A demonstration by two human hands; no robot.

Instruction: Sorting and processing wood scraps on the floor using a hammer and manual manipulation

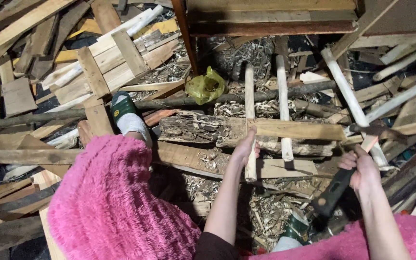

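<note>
Plank point(297, 130) flat, long axis left-right, on log point(193, 130)

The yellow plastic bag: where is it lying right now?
In the head view the yellow plastic bag lies crumpled at upper centre, on wood shavings just above the long dark branch, beyond the rotten log and up-left of the left hand.

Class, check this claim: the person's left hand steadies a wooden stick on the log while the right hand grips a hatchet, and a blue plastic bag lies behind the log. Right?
Not quite. In the head view the plastic bag is yellow-green, not blue. The rest holds: the left hand steadies the wooden stick on the log, and the right hand grips the hatchet.
</note>
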